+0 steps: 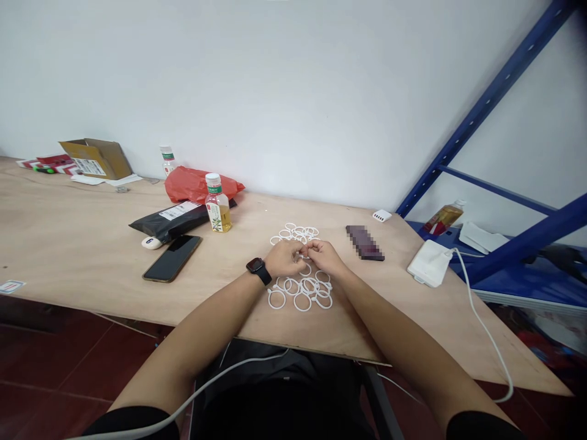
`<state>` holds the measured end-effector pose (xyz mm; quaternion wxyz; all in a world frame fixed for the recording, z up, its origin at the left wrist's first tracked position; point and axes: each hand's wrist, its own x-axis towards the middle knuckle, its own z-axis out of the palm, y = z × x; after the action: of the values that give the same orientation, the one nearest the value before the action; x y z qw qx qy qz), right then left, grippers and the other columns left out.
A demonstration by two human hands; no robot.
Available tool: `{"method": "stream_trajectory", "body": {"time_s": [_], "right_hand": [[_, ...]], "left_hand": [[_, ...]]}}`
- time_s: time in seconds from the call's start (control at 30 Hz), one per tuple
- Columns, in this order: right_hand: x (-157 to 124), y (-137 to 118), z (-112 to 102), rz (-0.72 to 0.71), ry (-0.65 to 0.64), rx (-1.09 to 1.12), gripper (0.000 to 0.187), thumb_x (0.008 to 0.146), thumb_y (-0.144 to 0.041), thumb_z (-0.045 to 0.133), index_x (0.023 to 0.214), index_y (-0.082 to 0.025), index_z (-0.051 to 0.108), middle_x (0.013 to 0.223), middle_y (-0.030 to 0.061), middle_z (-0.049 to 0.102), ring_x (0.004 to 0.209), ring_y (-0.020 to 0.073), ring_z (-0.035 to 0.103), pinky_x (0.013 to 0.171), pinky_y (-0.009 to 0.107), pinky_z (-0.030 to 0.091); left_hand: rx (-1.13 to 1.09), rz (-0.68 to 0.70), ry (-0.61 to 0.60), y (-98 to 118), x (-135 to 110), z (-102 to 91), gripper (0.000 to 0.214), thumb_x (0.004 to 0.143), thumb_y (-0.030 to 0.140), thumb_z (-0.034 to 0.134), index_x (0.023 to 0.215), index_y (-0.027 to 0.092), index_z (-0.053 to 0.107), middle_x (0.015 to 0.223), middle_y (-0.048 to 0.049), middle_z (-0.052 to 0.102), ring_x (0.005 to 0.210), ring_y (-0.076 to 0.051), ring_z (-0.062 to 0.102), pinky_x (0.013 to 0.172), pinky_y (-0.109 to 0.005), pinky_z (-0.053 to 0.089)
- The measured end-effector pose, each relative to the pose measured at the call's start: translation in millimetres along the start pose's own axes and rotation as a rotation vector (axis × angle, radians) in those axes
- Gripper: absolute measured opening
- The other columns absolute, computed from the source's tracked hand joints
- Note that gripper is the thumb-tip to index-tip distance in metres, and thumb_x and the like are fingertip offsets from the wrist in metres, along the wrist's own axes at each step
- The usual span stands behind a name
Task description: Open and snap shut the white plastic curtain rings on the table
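Note:
My left hand [285, 259], with a black watch on its wrist, and my right hand [324, 256] meet fingertip to fingertip above the table. Both are closed in a pinch on a white plastic ring [305, 275], which shows just below the fingers; its upper part is hidden by them. Nearer to me lies a loose group of white rings [302, 310], several of them overlapping and some with a small eyelet. Beyond my hands is another group of the same rings [290, 224], partly covered by my fingers.
On the wooden table [92, 256] to the left are a phone [172, 258], a drink bottle [217, 208], a black parcel bag [172, 223], a red bag [188, 183] and a cardboard box [98, 159]. To the right are a dark pixelated object [364, 242], a white charger [430, 263] with cable and a blue rack [486, 110].

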<state>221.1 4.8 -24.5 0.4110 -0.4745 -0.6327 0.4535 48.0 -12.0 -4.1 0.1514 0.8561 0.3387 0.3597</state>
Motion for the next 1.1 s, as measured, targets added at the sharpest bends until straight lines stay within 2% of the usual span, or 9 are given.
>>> {"method": "stream_trajectory", "body": {"time_s": [0.13,0.3,0.37,0.43,0.57,0.67,0.8,0.93,1.1], "right_hand": [[1.9,2.3,0.9,0.009,0.045,-0.01,0.018,0.065,-0.027,0.061,0.079,-0.017,0.062,0.06,-0.0016,0.061,0.053,0.0115,0.053,0.052,0.022,0.042],[3.4,-0.9,-8.7,-0.09,0.303,-0.211,0.019,0.072,-0.032,0.057,0.084,-0.018,0.063,0.054,-0.0029,0.055,0.05,0.0129,0.05,0.05,0.024,0.038],[4.4,-2.9,-16.6,-0.146,0.424,-0.399,0.019,0.077,-0.033,0.054,0.085,-0.019,0.064,0.055,-0.0017,0.056,0.053,0.0144,0.052,0.053,0.025,0.037],[5.2,-4.2,-24.4,-0.169,0.46,-0.556,0.022,0.082,-0.036,0.051,0.085,-0.021,0.066,0.057,0.0002,0.059,0.058,0.0164,0.054,0.055,0.027,0.036],[3.4,-3.6,-33.4,-0.17,0.388,-0.661,0.027,0.087,-0.041,0.05,0.091,-0.022,0.067,0.059,0.0005,0.061,0.06,0.0171,0.055,0.056,0.027,0.034],[-0.3,-1.4,-32.7,-0.201,0.299,-0.632,0.025,0.086,-0.039,0.053,0.092,-0.021,0.068,0.059,-0.0013,0.06,0.056,0.0148,0.053,0.056,0.026,0.035],[-4.9,-2.3,-26.3,-0.256,0.138,-0.583,0.022,0.084,-0.036,0.056,0.09,-0.02,0.07,0.069,0.0004,0.066,0.061,0.0147,0.056,0.061,0.026,0.04],[-8.6,-10.2,-21.1,-0.33,-0.036,-0.573,0.022,0.084,-0.036,0.057,0.093,-0.022,0.072,0.088,0.0039,0.071,0.076,0.0177,0.061,0.07,0.028,0.044],[-12.5,-18.4,-16.1,-0.338,-0.076,-0.478,0.031,0.091,-0.04,0.047,0.094,-0.022,0.071,0.083,0.0042,0.07,0.078,0.0192,0.061,0.072,0.029,0.044]], "left_hand": [[-0.015,0.038,0.047,-6.8,0.7,1.9,0.019,0.07,0.009,0.051,0.075,0.017,0.067,0.073,-0.001,0.068,0.066,-0.013,0.06,0.067,-0.025,0.046],[-0.059,0.063,0.188,-12.8,2.5,-4.7,0.04,0.073,0.01,0.051,0.109,0.019,0.067,0.11,-0.0066,0.068,0.069,-0.011,0.059,0.069,-0.026,0.049],[-0.045,0.015,0.233,-15.7,2.7,-8.9,0.037,0.077,0.014,0.053,0.111,0.018,0.067,0.107,-0.0072,0.068,0.066,-0.01,0.057,0.069,-0.026,0.049],[-0.023,-0.035,0.159,-19.5,2.1,-12.2,0.03,0.079,0.016,0.052,0.103,0.017,0.07,0.094,-0.0049,0.07,0.069,-0.012,0.058,0.072,-0.026,0.049],[0.03,-0.072,-0.198,-25.2,-0.6,-10.6,0.022,0.073,0.019,0.059,0.089,0.018,0.073,0.085,-0.002,0.071,0.075,-0.015,0.062,0.073,-0.025,0.048],[0.08,-0.075,-0.324,-24.9,-1.4,-3.4,0.017,0.071,0.023,0.063,0.084,0.018,0.072,0.082,-0.0025,0.07,0.073,-0.016,0.061,0.067,-0.025,0.047],[0.09,-0.079,-0.269,-22.6,-1.1,1.5,0.013,0.075,0.024,0.062,0.083,0.017,0.068,0.083,-0.0032,0.069,0.077,-0.017,0.061,0.069,-0.026,0.046],[0.022,-0.139,-0.105,-22.7,-0.7,-3.2,0.017,0.078,0.022,0.059,0.092,0.017,0.066,0.088,-0.0023,0.07,0.077,-0.016,0.062,0.073,-0.027,0.047],[0.011,-0.166,0.054,-23.9,1.2,-7.4,0.02,0.08,0.02,0.057,0.096,0.017,0.069,0.09,-0.0031,0.072,0.073,-0.014,0.062,0.073,-0.027,0.049]]}}
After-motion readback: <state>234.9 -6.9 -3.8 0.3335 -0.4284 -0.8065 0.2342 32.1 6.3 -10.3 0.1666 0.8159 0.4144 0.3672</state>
